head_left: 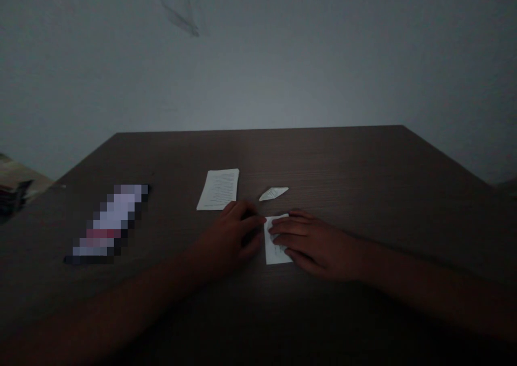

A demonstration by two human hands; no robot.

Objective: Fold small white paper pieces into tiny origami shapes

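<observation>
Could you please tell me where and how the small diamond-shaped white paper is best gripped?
I'd pinch the small diamond-shaped white paper across its wider middle, coming from above, as it lies on the brown tabletop. Its ends taper to points, so the middle likely offers the firmest hold.

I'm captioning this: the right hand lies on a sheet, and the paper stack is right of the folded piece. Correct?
Not quite: the head view shows the paper stack left of the folded piece, not right. The right hand does lie on a sheet.

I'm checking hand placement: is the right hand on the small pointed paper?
No, the right hand lies on the white sheet, apart from the pointed paper.
</observation>
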